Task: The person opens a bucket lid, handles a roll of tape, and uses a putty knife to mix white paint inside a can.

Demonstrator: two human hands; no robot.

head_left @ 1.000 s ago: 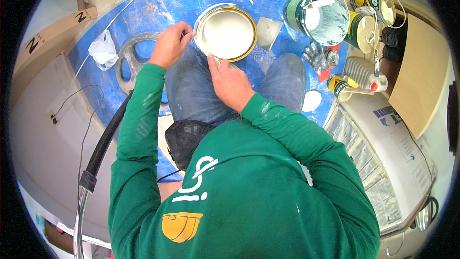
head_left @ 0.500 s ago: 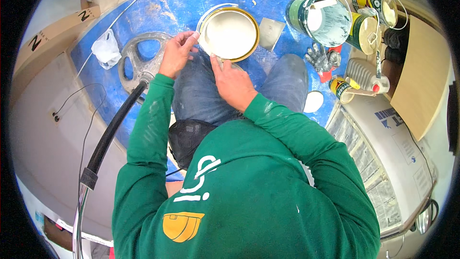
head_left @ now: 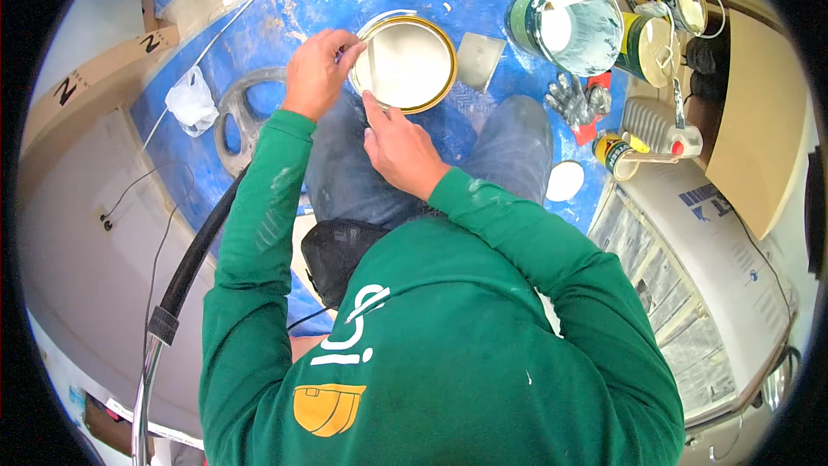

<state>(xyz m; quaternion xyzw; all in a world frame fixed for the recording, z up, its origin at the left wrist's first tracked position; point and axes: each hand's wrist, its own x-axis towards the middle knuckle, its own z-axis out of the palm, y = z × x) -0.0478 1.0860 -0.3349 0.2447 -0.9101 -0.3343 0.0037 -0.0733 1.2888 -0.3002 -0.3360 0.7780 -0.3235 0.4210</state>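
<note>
An open paint can (head_left: 410, 64) with a golden rim and cream-coloured contents stands before my knees. My left hand (head_left: 321, 73) is at its left rim, with thumb and fingertips pinched together. Whatever they pinch is too thin to make out. A narrow pale strip (head_left: 372, 65) seems to run along the can's left side between my two hands. My right hand (head_left: 405, 151) reaches to the can's near-left rim. Its index finger is stretched out to the rim and the thumb stands apart; the other fingers are partly curled.
A grey putty-like plate (head_left: 480, 60) lies beside the can. Rightward are a paint-smeared bucket (head_left: 582, 30), grey-and-red work gloves (head_left: 580, 105), several tins and a ribbed grey container (head_left: 660, 125). Leftward are a black hose (head_left: 200, 250), a grey frame with openings (head_left: 237, 125) and a white plastic bag (head_left: 191, 102).
My left fingertips have moved farther up along the can's left rim. My right hand has shifted left and turned, so its thumb now shows apart from the index finger. The view has shifted slightly.
</note>
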